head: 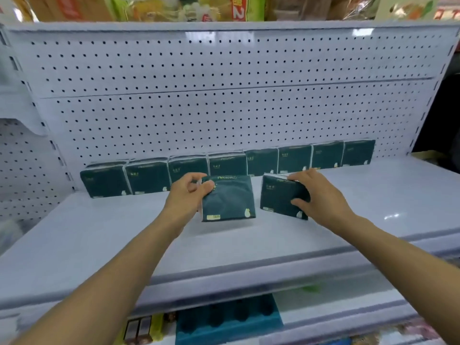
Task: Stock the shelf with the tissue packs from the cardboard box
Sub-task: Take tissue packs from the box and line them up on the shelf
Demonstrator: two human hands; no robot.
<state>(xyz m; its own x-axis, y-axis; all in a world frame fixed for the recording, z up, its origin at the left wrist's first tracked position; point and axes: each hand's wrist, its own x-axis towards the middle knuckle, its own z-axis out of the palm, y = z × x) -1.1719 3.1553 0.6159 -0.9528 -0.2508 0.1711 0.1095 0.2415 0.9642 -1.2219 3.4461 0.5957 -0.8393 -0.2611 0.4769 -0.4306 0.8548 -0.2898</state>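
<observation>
Left hand (187,192): gripping a dark green tissue pack (228,199) by its left edge, held tilted above the shelf (99,232).
Right hand (316,195): clasping a second pack (278,195), front of the back row (224,165) of eight upright packs.
Risk: toppling row neighbours if pushed in askew; soft wrap slipping.
Cardboard box: not in view; contents unknown.
</observation>
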